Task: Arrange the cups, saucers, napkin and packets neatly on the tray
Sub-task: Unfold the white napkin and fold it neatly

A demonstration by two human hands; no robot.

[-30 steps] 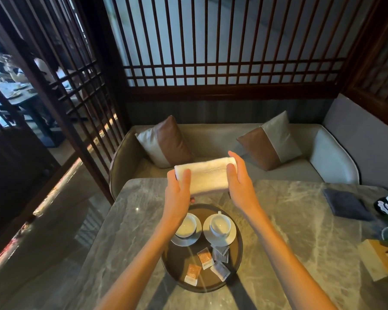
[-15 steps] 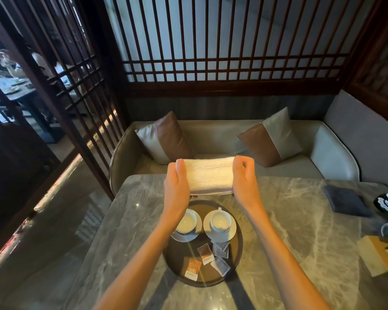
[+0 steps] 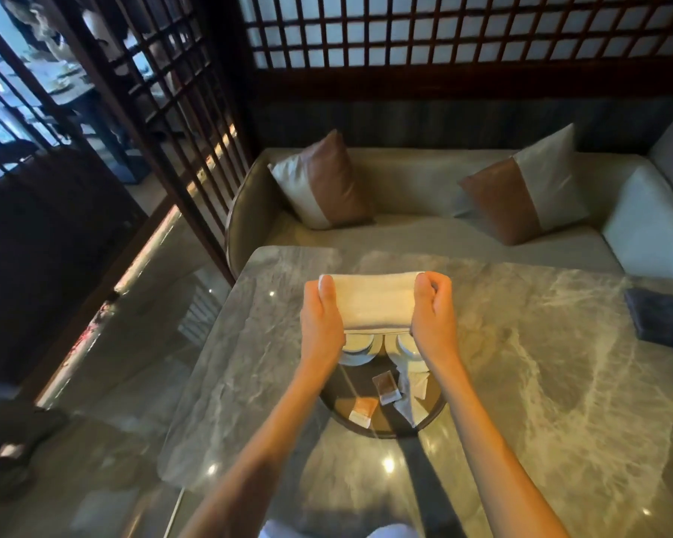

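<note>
A folded white napkin (image 3: 373,300) is held flat above the far part of a round dark tray (image 3: 339,398). My left hand (image 3: 321,316) grips its left end and my right hand (image 3: 432,308) grips its right end. Under the napkin two white cups on saucers stand side by side, the left cup (image 3: 356,343) and the right cup (image 3: 407,345), both partly hidden. Several packets lie on the near half of the tray: an orange one (image 3: 362,411), a brown one (image 3: 385,386) and white ones (image 3: 414,394).
The tray sits on a grey marble table (image 3: 521,382). A dark folded cloth (image 3: 661,318) lies at the table's right edge. A beige sofa with two cushions (image 3: 323,180) (image 3: 525,184) runs behind the table. Wooden lattice screens (image 3: 164,122) stand behind and to the left.
Both hands have lowered the napkin toward the tray, so it now covers the far parts of the cups. The camera has tilted down and nearer to the table.
</note>
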